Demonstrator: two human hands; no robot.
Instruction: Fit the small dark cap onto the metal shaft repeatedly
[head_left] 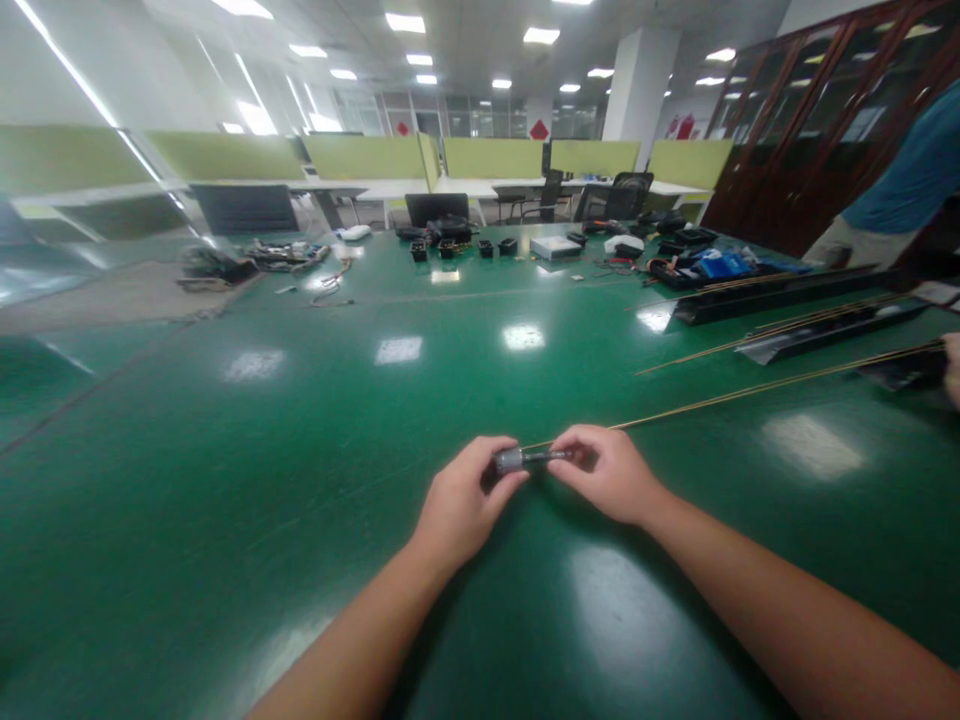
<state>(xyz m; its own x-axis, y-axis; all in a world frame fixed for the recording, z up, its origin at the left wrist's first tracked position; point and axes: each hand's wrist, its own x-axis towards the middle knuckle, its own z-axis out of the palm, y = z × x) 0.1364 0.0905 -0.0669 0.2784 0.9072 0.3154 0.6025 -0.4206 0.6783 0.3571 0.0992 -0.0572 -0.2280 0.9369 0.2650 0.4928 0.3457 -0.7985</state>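
My left hand [466,500] is closed round a short grey cylinder [510,461], gripped between thumb and fingers. A thin dark rod [537,457] runs from the cylinder to the right. The fingertips of my right hand [609,472] pinch the rod's far end. Both hands are just above the green tabletop [300,520]. Long thin brass-coloured rods [720,398] stretch from behind my hands toward the right edge; whether they touch the cylinder I cannot tell. What kind of part the cylinder is does not show clearly.
At the right edge another person's hand [952,368] is by the rods. Dark channel-shaped trays [780,292] lie there, and a person in a blue top [911,160] stands behind. Small black boxes [448,249], a white box [555,248] and loose cables [328,288] lie at the back.
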